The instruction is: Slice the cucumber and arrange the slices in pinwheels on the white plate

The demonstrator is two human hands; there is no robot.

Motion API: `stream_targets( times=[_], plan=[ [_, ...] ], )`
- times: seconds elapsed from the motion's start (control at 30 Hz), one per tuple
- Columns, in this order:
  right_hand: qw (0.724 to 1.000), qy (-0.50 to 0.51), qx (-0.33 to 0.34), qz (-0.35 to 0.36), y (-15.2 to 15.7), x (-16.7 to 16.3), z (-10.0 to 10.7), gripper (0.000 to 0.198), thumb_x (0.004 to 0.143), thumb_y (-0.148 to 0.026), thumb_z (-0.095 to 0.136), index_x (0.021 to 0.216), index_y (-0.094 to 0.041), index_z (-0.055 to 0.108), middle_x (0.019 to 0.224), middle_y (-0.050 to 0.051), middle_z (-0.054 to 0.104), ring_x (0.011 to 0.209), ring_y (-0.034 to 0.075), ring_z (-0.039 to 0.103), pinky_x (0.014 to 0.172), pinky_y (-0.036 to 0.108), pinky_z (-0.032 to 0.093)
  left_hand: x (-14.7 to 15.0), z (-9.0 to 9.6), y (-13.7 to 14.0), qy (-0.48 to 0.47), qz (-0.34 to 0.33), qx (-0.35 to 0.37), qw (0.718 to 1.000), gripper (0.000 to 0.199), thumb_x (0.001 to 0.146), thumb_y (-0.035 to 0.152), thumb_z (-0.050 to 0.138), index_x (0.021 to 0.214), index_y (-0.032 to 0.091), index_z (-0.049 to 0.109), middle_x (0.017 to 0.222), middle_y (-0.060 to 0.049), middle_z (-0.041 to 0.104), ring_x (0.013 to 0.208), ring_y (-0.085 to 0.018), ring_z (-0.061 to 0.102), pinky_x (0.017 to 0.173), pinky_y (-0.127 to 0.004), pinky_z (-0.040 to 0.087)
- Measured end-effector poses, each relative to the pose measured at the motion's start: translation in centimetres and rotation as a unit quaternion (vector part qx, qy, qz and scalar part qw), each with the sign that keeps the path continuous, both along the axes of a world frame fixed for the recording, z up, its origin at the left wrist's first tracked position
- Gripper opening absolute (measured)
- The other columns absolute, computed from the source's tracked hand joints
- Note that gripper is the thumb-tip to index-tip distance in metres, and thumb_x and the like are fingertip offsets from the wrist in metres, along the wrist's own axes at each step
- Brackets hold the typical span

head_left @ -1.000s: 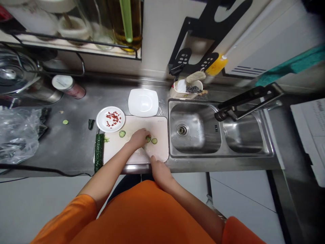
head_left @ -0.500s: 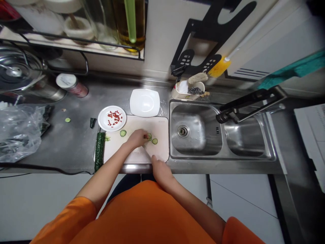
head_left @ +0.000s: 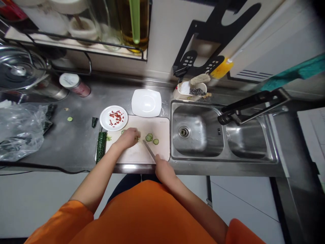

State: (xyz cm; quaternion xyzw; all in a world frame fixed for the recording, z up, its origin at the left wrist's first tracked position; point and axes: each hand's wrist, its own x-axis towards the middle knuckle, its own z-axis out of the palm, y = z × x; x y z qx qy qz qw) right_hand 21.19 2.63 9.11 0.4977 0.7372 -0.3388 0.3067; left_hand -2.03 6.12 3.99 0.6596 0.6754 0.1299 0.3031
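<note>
My right hand [head_left: 165,171] grips a knife [head_left: 149,149], its blade pointing up and left over the white cutting board [head_left: 162,125]. My left hand [head_left: 128,139] is over the board's middle, fingers curled together, with a bit of green cucumber slice [head_left: 137,139] showing under the fingertips. To the right of the knife tip lie overlapping cucumber slices [head_left: 149,137] and a separate cucumber slice [head_left: 155,141]. Along the board's left edge rests a length of dark green cucumber [head_left: 101,147]. Another slice is partly hidden behind my left hand.
Behind the board stand a round white plate with red pieces [head_left: 103,118] and a white square dish [head_left: 146,101]. A double sink [head_left: 198,132] with a black faucet [head_left: 243,105] is on the right. Left are a plastic bag [head_left: 22,132], a cucumber end [head_left: 94,122] and a lidded canister [head_left: 74,84].
My left hand has moved left, away from the cucumber slices, uncovering them and the knife blade. My right hand, with the knife, has shifted slightly right. The view has shifted a little.
</note>
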Motion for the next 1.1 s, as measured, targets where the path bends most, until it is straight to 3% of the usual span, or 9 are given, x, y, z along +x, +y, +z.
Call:
stream_targets(
  times=[0.07, 0.13, 0.27, 0.43, 0.63, 1.1],
  plan=[
    [1.000, 0.003, 0.006, -0.004, 0.0, 0.0, -0.3, 0.043, 0.080, -0.002, 0.034, 0.121, -0.016, 0.042, 0.094, 0.014, 0.066, 0.093, 0.026, 0.064, 0.069, 0.030, 0.044, 0.4, -0.3, -0.7, -0.012, -0.010, 0.007, 1.000, 0.038, 0.068, 0.012, 0.052, 0.102, 0.021, 0.065, 0.106, -0.007, 0.063, 0.097, -0.020, 0.058, 0.086, -0.030, 0.046],
    [1.000, 0.006, 0.007, -0.007, -0.1, -0.1, -0.4, 0.043, 0.080, -0.003, 0.034, 0.120, -0.016, 0.042, 0.092, 0.014, 0.066, 0.092, 0.026, 0.064, 0.070, 0.031, 0.044, 0.7, -0.8, -1.8, 0.002, 0.026, 0.019, 0.999, 0.043, 0.072, 0.016, 0.052, 0.115, 0.018, 0.059, 0.112, -0.009, 0.059, 0.103, -0.022, 0.056, 0.091, -0.033, 0.044],
    [1.000, 0.007, 0.010, -0.011, 0.0, -0.5, -0.3, 0.039, 0.082, -0.005, 0.035, 0.118, -0.016, 0.042, 0.092, 0.014, 0.065, 0.092, 0.026, 0.064, 0.069, 0.030, 0.044, 1.3, -2.3, -4.0, 0.058, 0.151, 0.022, 0.987, 0.036, 0.076, 0.031, 0.059, 0.109, 0.016, 0.060, 0.100, -0.011, 0.059, 0.096, -0.026, 0.056, 0.088, -0.037, 0.046],
    [1.000, 0.009, 0.019, -0.007, 0.6, -1.6, 0.1, 0.038, 0.082, -0.004, 0.036, 0.118, -0.017, 0.041, 0.093, 0.013, 0.065, 0.095, 0.025, 0.063, 0.071, 0.029, 0.044, 2.1, -4.3, -5.0, 0.047, 0.227, 0.078, 0.970, 0.033, 0.079, 0.033, 0.058, 0.108, 0.017, 0.061, 0.098, -0.010, 0.058, 0.097, -0.025, 0.056, 0.088, -0.036, 0.046],
    [0.999, 0.010, 0.036, 0.011, 0.9, -3.2, 0.5, 0.036, 0.086, -0.003, 0.032, 0.119, -0.016, 0.040, 0.092, 0.013, 0.065, 0.096, 0.023, 0.063, 0.073, 0.028, 0.044, 2.1, -5.0, -4.8, 0.001, 0.231, 0.115, 0.966, 0.028, 0.080, 0.031, 0.058, 0.104, 0.018, 0.064, 0.096, -0.008, 0.060, 0.095, -0.022, 0.057, 0.087, -0.032, 0.047],
    [0.999, 0.022, 0.039, 0.027, 0.8, -5.0, 0.5, 0.038, 0.087, -0.003, 0.031, 0.123, -0.013, 0.037, 0.090, 0.014, 0.066, 0.096, 0.024, 0.063, 0.074, 0.030, 0.047, 1.9, -5.4, -4.8, 0.003, 0.228, 0.130, 0.965, 0.026, 0.079, 0.032, 0.059, 0.101, 0.018, 0.065, 0.090, -0.007, 0.060, 0.088, -0.020, 0.058, 0.085, -0.032, 0.047]
  ],
)
